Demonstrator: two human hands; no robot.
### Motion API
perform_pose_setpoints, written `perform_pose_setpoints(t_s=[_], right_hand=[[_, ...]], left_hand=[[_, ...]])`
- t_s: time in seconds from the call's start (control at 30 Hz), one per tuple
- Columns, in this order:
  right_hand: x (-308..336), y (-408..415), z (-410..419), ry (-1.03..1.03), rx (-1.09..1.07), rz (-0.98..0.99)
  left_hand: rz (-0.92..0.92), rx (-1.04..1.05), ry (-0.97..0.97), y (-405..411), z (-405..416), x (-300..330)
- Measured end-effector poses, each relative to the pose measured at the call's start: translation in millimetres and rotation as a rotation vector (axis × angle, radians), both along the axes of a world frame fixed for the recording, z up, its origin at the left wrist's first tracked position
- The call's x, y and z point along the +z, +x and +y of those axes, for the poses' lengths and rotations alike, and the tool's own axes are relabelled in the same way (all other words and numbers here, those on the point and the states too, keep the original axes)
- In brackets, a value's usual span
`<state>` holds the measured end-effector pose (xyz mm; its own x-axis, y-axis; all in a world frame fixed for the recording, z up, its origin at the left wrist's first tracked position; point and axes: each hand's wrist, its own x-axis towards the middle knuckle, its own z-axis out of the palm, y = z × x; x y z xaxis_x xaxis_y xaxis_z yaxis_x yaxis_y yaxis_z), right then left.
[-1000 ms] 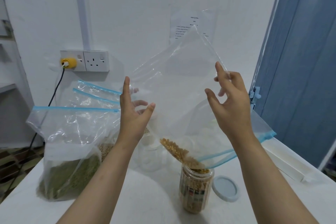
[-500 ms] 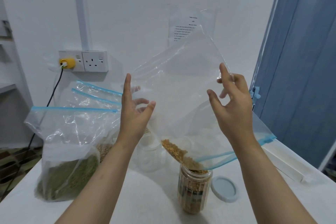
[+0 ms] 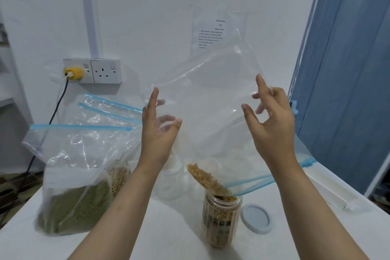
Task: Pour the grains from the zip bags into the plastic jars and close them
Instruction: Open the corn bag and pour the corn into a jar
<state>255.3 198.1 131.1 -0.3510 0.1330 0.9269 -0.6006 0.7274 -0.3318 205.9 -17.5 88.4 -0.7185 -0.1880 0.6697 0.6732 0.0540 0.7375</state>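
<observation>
i see both hands pinching the upturned zip bag [image 3: 211, 95]: left hand [image 3: 157, 133], right hand [image 3: 274, 124]. its mouth spills golden grains [image 3: 205, 177] into the jar [image 3: 220, 217], lid [image 3: 256, 218] just right; tabletop [image 3: 168, 228] edge far right.

A white table [image 3: 173, 236] carries a bag of green grains [image 3: 73, 200], a bag of beige grains [image 3: 119, 177], an empty clear jar [image 3: 171, 181], a grain-filled jar [image 3: 220, 217] and a grey lid [image 3: 256, 218].
</observation>
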Motion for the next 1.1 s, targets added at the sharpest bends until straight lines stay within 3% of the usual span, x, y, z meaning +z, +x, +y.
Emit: perform_pose_setpoints(t_s=[0.57,0.87,1.1], right_hand=[[-2,3,0,-0.032,-0.056,0.051],[-2,11,20,0.077,-0.008,-0.07],[-2,13,22,-0.006,-0.018,-0.093]], left_hand=[[0.021,0.006,-0.034,2,3,3],[0.023,-0.008,-0.036,3,8,6],[0.031,-0.005,-0.054,1,13,11]])
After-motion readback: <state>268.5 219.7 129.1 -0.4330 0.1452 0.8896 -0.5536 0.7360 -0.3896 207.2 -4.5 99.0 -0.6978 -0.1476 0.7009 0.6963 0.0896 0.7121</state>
